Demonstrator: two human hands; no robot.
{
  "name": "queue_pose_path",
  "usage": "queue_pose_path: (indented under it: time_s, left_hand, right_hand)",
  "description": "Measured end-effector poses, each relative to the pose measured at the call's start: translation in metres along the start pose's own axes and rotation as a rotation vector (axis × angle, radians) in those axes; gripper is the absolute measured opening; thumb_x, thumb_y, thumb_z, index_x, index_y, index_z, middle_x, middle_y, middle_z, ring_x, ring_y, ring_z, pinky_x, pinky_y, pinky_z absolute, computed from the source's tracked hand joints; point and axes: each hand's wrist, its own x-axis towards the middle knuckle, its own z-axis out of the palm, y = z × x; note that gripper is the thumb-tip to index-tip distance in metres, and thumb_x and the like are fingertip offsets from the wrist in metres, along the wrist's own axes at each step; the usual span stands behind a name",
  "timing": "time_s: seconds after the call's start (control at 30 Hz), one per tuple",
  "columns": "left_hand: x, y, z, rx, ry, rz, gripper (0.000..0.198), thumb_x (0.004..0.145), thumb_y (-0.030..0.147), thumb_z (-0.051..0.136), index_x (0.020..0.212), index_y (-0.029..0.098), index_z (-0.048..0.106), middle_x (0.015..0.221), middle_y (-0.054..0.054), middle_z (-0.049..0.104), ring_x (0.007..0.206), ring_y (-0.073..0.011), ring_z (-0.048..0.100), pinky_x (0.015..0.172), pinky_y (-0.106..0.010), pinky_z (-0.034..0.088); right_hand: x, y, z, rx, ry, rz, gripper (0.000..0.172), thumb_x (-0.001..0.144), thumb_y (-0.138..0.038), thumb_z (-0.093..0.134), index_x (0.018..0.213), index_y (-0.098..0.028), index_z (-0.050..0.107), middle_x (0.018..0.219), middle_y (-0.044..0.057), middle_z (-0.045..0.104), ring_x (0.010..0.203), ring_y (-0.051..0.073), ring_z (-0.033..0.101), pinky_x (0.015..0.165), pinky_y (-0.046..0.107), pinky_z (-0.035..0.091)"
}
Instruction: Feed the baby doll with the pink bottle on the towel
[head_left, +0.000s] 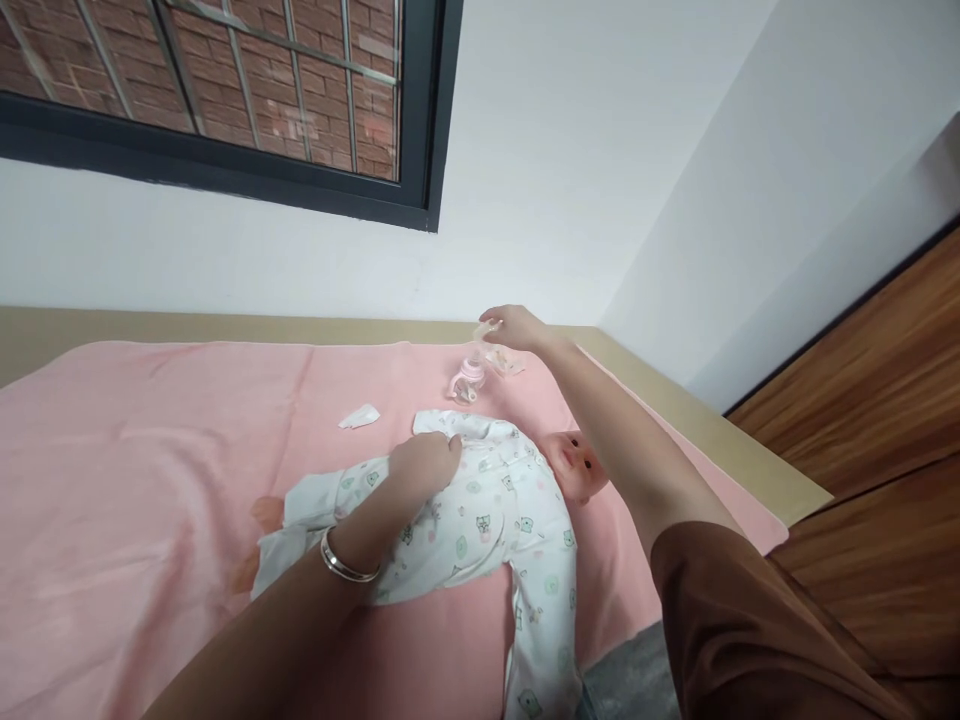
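A baby doll (571, 466) lies on its back across a pink sheet, its head to the right. It wears a white outfit (465, 530) printed with small bears and leaves. My left hand (426, 466) lies on the doll's front with curled fingers; what they hold, if anything, is hidden. At the far side of the sheet, my right hand (516, 328) pinches a small translucent pale piece (486, 330). Just below that hand stands a clear baby bottle with pink parts (469, 378). Beside the bottle lie some clear items (506, 362), too small to name.
A folded white piece (360, 416) lies on the pink sheet (187, 420), left of the bottle. Behind the tan table edge (225, 327) rises a white wall with a dark-framed barred window (429, 120). Wooden panelling (885, 400) stands at the right.
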Motion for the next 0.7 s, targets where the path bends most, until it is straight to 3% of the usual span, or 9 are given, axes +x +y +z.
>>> queue_pose_path:
  time_s: [0.17,0.3,0.7]
  left_hand:
    - [0.0,0.001,0.0,0.001,-0.003,-0.006,0.033,0.1,0.038,0.061,0.125,0.016,0.061,0.125,-0.01,0.063,0.108,-0.0235,0.065,0.093,-0.045,0.057]
    - [0.0,0.001,0.001,-0.004,-0.007,-0.007,0.034,0.1,0.038,0.061,0.125,0.016,0.061,0.125,-0.01,0.063,0.108,-0.0234,0.065,0.092,-0.045,0.057]
    - [0.001,0.0,0.001,0.0,-0.024,-0.013,0.034,0.1,0.038,0.061,0.125,0.016,0.061,0.126,-0.01,0.063,0.108,-0.0236,0.065,0.093,-0.045,0.056]
  right_hand:
    - [0.011,-0.018,0.022,-0.172,-0.203,-0.029,0.056,0.079,-0.024,0.063,0.134,-0.022,0.059,0.139,0.004,0.057,0.125,0.02,0.056,0.107,0.029,0.046]
    - [0.017,-0.022,0.033,-0.204,-0.295,-0.036,0.055,0.077,-0.021,0.062,0.132,-0.024,0.06,0.137,0.004,0.058,0.122,0.022,0.057,0.105,0.032,0.048]
    - [0.016,-0.034,0.044,-0.3,-0.374,-0.026,0.056,0.069,-0.02,0.068,0.125,-0.025,0.064,0.133,0.007,0.059,0.115,0.022,0.06,0.091,0.03,0.052]
